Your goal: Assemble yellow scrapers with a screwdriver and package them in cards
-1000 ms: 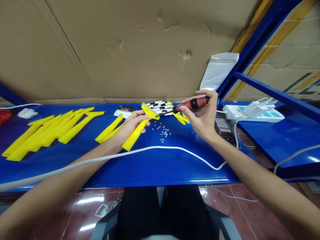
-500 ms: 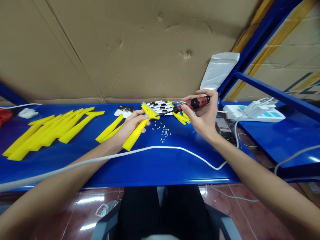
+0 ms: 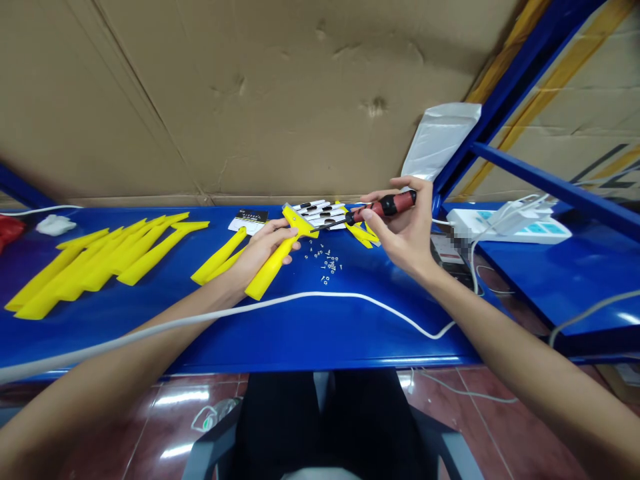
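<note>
The yellow tool [image 3: 271, 271] is smooth plastic, the tabletop [image 3: 320, 340] glossy.

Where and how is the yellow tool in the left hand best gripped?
I would grip the yellow tool by its lower handle, from the near side: that wide end points toward the person, free of the left hand holding higher up.

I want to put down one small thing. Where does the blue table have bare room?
Bare room: the tabletop seen between its front edge and the white cable, and a patch between the small metal parts and the right forearm. Crowded: the left, with yellow handles; the back, near the screwdriver, with white pieces and yellow pieces.
</note>
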A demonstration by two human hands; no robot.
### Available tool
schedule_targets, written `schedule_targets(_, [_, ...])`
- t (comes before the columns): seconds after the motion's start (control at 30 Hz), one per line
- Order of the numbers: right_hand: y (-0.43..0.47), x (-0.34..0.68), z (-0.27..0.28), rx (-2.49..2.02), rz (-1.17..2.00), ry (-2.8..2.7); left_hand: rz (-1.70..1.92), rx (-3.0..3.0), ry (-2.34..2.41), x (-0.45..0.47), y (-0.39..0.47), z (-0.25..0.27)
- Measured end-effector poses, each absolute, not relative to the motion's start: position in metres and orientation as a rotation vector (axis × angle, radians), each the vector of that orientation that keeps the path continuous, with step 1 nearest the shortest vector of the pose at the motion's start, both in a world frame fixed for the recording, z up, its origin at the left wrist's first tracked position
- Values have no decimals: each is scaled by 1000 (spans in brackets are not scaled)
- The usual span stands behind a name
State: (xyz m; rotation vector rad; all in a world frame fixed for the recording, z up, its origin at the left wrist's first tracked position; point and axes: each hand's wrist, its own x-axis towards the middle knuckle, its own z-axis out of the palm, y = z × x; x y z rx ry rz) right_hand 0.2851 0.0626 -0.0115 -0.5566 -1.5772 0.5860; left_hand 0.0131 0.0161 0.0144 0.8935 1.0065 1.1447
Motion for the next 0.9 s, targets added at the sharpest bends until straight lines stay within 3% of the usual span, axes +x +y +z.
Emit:
schedule_targets(0.67, [64, 283, -15, -520, 641, -1590, 1155, 858, 1020, 11, 19, 14])
schedule_targets(0.9, [79, 293, -24, -605, 381, -1525, 1156, 863, 1015, 14, 16, 18])
